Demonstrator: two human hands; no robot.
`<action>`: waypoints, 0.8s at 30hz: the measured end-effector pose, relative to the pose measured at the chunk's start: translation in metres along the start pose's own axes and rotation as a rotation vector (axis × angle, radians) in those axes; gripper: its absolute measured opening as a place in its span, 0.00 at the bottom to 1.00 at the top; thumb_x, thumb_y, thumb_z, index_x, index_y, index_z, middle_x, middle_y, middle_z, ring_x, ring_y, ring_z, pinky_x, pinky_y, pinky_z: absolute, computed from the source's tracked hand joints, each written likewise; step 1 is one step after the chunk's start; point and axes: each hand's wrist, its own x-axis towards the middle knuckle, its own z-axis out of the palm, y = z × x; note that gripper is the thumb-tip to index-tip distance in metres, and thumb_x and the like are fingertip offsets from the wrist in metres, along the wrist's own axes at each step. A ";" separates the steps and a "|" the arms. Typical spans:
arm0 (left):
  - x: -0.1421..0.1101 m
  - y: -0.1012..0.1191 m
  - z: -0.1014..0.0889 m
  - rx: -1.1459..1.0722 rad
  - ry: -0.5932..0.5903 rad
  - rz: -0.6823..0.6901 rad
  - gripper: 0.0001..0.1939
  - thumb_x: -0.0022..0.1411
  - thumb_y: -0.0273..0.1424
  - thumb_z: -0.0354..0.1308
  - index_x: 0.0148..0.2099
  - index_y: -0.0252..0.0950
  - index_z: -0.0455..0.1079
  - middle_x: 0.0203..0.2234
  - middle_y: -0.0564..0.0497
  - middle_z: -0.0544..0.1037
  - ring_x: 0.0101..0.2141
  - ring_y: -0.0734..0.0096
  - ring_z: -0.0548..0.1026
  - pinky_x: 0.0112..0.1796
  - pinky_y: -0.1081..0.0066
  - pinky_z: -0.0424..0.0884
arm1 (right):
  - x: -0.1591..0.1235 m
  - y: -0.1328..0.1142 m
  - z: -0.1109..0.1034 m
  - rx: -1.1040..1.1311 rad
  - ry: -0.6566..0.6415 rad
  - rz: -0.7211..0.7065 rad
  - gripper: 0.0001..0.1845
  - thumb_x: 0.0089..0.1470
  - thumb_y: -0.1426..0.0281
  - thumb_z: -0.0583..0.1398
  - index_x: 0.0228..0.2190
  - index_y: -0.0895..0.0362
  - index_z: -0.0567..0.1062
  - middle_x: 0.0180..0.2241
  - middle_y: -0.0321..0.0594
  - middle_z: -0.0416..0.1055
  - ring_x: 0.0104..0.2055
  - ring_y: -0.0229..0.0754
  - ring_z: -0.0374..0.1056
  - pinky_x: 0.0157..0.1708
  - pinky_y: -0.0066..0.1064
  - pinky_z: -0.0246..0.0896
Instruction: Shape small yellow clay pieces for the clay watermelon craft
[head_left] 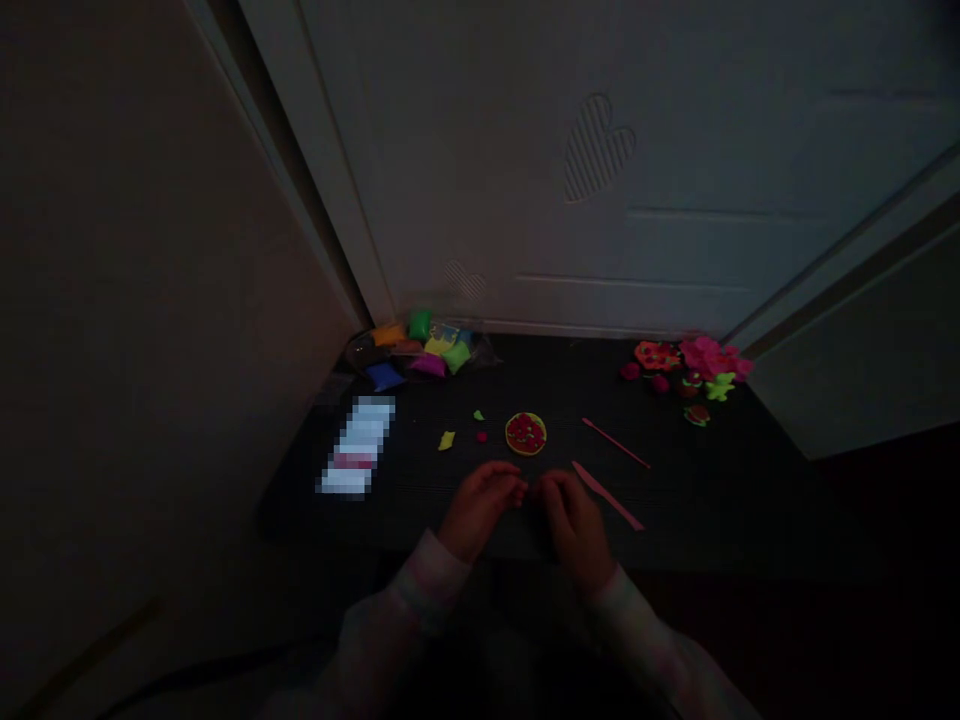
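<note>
Close to the front edge of the dark table, my left hand and my right hand face each other, nearly touching at the fingertips. Both have curled, pinched fingers; whatever they hold is too small and dark to make out. Just beyond them lies a round clay pizza with a yellow rim and red topping. To its left are a red clay bit, a green clay bit and a yellow clay piece. A pink plastic knife rests beside my right hand, with a thin pink modelling tool behind it.
Coloured clay packets pile up at the back left. A lit, blurred-out screen lies in front of them. Several shaped clay pieces sit at the back right. A white panel with hearts rises behind the dark table.
</note>
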 end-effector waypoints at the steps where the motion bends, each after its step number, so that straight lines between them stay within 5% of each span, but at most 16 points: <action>1: 0.000 0.000 -0.001 -0.005 0.001 0.000 0.11 0.43 0.29 0.64 0.31 0.31 0.69 0.22 0.49 0.76 0.26 0.74 0.71 0.32 0.71 0.63 | -0.001 0.001 -0.001 -0.022 0.015 0.001 0.12 0.55 0.65 0.48 0.26 0.57 0.66 0.22 0.37 0.68 0.25 0.37 0.64 0.25 0.28 0.59; 6: 0.002 -0.003 -0.003 -0.023 -0.008 0.002 0.09 0.43 0.29 0.64 0.30 0.30 0.70 0.22 0.49 0.75 0.26 0.75 0.71 0.31 0.72 0.63 | -0.001 0.003 -0.007 -0.108 0.002 -0.028 0.13 0.52 0.62 0.52 0.21 0.56 0.65 0.17 0.33 0.65 0.19 0.35 0.62 0.20 0.26 0.57; 11: 0.002 -0.004 -0.004 -0.039 -0.015 0.005 0.09 0.43 0.29 0.64 0.29 0.31 0.71 0.21 0.50 0.75 0.24 0.75 0.70 0.30 0.73 0.62 | 0.000 0.010 -0.016 -0.161 -0.039 -0.078 0.11 0.54 0.66 0.51 0.33 0.57 0.71 0.31 0.42 0.74 0.33 0.40 0.70 0.34 0.31 0.65; 16: 0.002 -0.002 -0.005 -0.053 -0.011 -0.001 0.08 0.44 0.28 0.63 0.29 0.31 0.71 0.21 0.49 0.75 0.24 0.76 0.70 0.29 0.73 0.62 | 0.000 0.016 -0.022 -0.212 -0.085 -0.130 0.14 0.55 0.69 0.48 0.39 0.57 0.70 0.34 0.44 0.74 0.37 0.42 0.70 0.38 0.34 0.65; 24: 0.000 0.000 -0.003 -0.084 0.006 0.005 0.08 0.43 0.28 0.64 0.28 0.31 0.71 0.20 0.50 0.75 0.24 0.76 0.69 0.29 0.74 0.62 | -0.001 0.020 -0.022 -0.322 -0.127 -0.153 0.13 0.48 0.61 0.58 0.20 0.56 0.70 0.19 0.37 0.69 0.22 0.40 0.66 0.22 0.31 0.63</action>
